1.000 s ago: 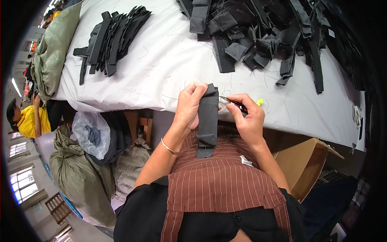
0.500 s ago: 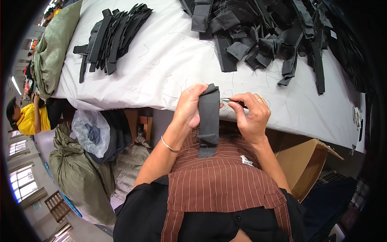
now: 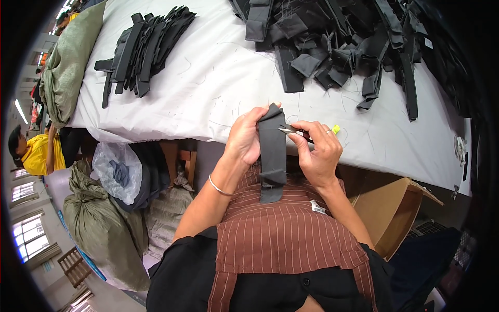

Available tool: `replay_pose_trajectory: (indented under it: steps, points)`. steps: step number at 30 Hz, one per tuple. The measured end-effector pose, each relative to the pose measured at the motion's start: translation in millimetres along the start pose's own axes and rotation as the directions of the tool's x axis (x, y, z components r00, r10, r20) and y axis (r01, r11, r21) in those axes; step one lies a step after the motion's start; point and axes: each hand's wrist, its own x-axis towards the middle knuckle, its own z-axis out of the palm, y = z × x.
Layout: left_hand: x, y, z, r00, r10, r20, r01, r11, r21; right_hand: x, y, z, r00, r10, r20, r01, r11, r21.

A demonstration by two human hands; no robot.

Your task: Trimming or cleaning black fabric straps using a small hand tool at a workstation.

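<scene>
A dark grey fabric strip (image 3: 272,148), folded over near its lower end, hangs down in front of my apron. My left hand (image 3: 245,136) pinches its upper part from the left side, thumb near the top. In my right hand (image 3: 319,152) is a pair of small thread snips (image 3: 285,129), with a bit of yellow showing behind the fingers. The pointed metal tips lie against the strip's right edge, near its upper half. Whether a thread is between the blades is too small to tell.
On the white-covered table (image 3: 208,67) lie a neat stack of dark strips (image 3: 145,52) at left and a loose heap of strips (image 3: 322,47) at right. Thread ends are scattered about. A cardboard box (image 3: 390,208) is at lower right; sacks (image 3: 101,229) and a person in yellow (image 3: 41,151) are at left.
The snips have moved a little left, so their tips now overlap the strip's edge. The strip has shifted slightly right and turned a bit, and yellow now shows behind my right hand.
</scene>
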Motion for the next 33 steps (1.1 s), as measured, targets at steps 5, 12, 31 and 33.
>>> replay_pose_trajectory:
  steps: [5, 12, 31, 33]
  points:
    - [-1.8, 0.4, 0.4, 0.999, -0.005, 0.033, 0.005, 1.000, 0.006, -1.5, 2.8, -0.3, 0.999, -0.038, -0.022, 0.037, 0.997, -0.061]
    - [-6.8, -1.4, 5.9, 0.999, 0.012, -0.046, -0.013, 1.000, -0.013, 0.9, -1.9, -2.7, 0.999, -0.047, 0.015, 0.048, 0.999, -0.016]
    - [-7.9, -4.6, -5.9, 0.999, 0.052, -0.007, -0.053, 0.994, -0.091, -8.7, -11.5, 1.2, 0.997, 0.007, 0.081, 0.000, 0.996, -0.088]
    - [-8.7, -4.3, -3.0, 0.999, 0.051, -0.004, -0.051, 0.994, -0.093, -7.5, -13.6, -0.2, 0.997, 0.023, 0.077, -0.018, 0.998, -0.068]
